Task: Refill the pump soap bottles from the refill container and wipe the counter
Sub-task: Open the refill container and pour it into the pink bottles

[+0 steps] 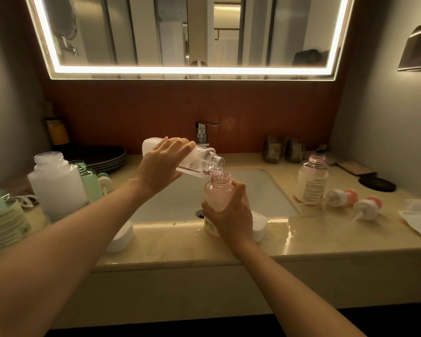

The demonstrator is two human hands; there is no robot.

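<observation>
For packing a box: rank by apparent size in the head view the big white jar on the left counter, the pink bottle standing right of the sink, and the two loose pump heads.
1. White jar
2. Pink bottle
3. Farther pump head and nearer pump head: alike; nearness makes ranking unsure.

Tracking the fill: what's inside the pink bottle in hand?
Pale liquid, with a stream entering its open neck from the refill container the left hand tilts. The right hand grips the pink bottle, covering its lower part, so the bottom is hidden.
</observation>
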